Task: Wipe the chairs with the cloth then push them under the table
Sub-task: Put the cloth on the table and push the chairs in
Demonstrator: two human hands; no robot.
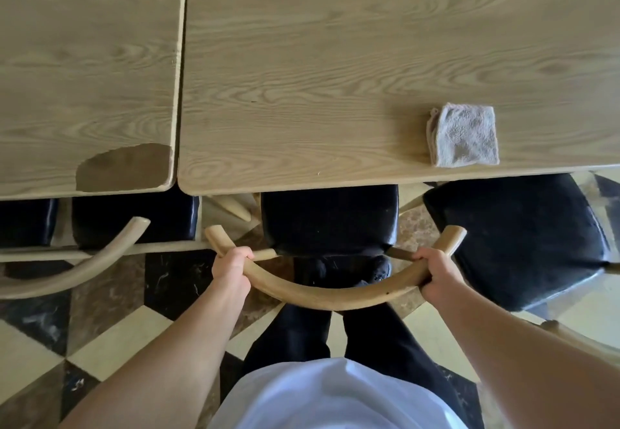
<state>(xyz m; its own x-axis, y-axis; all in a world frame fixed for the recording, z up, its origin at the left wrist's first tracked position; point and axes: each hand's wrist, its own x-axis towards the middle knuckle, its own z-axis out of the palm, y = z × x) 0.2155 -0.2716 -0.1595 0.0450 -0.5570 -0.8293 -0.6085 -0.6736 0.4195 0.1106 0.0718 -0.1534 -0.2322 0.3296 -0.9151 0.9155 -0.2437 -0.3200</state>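
Note:
A wooden chair with a curved backrest (330,296) and a black padded seat (330,219) stands right in front of me, its seat partly under the long wooden table (335,59). My left hand (231,269) grips the left part of the backrest. My right hand (436,272) grips the right part. A folded grey cloth (463,135) lies on the table near its front edge, to the right, apart from both hands.
A second black-seated chair (516,237) stands to the right, angled and mostly out from the table. Another chair (134,219) sits at the left, by a second table (90,76) butted against the first. The floor (110,338) is chequered tile.

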